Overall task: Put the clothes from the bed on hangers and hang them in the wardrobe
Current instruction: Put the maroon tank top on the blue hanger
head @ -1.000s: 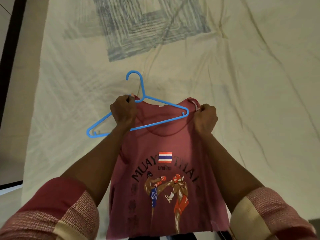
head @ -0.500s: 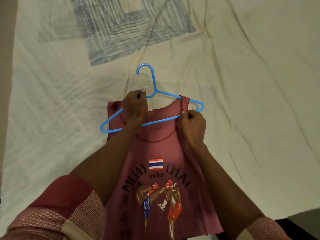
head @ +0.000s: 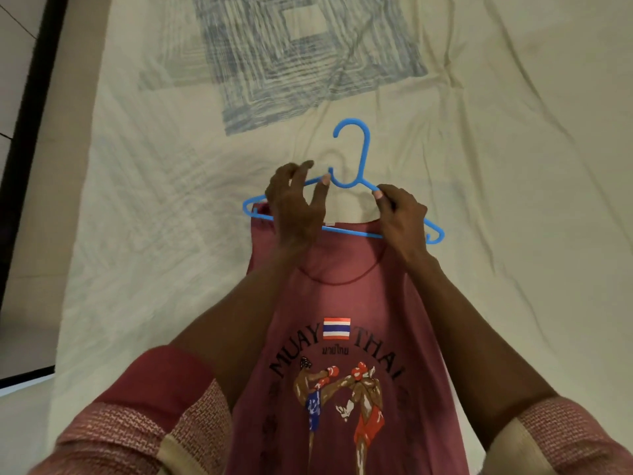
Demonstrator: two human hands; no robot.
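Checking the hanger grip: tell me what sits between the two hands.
Head view: between left hand and right hand runs the blue hanger, its neck rising there; pale bedsheet shows behind.

The blue hanger (head: pixel 352 186) is now levelled, with its hook upright above the red tank top (head: pixel 342 337); earlier it was tilted, left end low and clear of the cloth. Both hanger ends are now spread past the top's shoulders. The left hand (head: pixel 296 204) is loosened from its earlier pinch at the neck of the hanger, fingers spread, a fingertip just touching the hook base. The right hand (head: pixel 400 214) is shifted from the right shoulder strap up onto the hanger's right arm, which is gripped.
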